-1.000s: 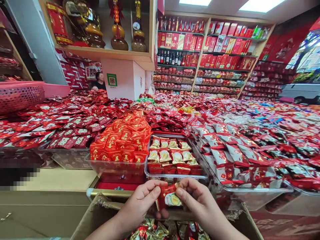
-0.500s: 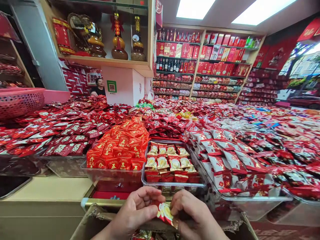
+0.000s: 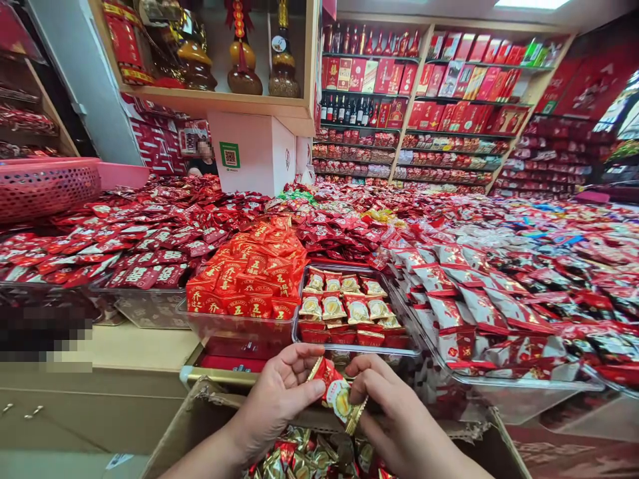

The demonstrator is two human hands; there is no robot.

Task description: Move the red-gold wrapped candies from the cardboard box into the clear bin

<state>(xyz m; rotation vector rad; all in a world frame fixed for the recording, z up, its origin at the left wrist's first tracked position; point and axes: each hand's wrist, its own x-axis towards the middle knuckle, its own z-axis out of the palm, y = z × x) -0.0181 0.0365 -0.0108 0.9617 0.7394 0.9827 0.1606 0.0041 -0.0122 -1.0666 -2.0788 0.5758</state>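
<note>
Between both hands is a wrapped candy point(image 3: 337, 394), red and white with gold crimped ends and a round yellow picture. My left hand point(image 3: 285, 389) pinches its upper left end, and my right hand point(image 3: 387, 402) grips the lower right end. Below them an open cardboard box point(image 3: 174, 426) holds many loose gold and red candies point(image 3: 304, 452). Just beyond the hands stands a clear plastic tray point(image 3: 357, 348), where similar candies point(image 3: 344, 306) are set in neat rows.
Left of the tray, orange-red packets point(image 3: 244, 273) are heaped in another bin. White and red packets point(image 3: 464, 299) fill the bin at right. A pink basket point(image 3: 47, 189) stands far left. Beyond are a white pillar point(image 3: 249, 153), bottle shelves point(image 3: 369, 80) and a seated person point(image 3: 202, 159).
The view has tilted down, showing more of the cardboard box and its candies. Between my hands the candy has turned, so its printed front and gold end now show more.
</note>
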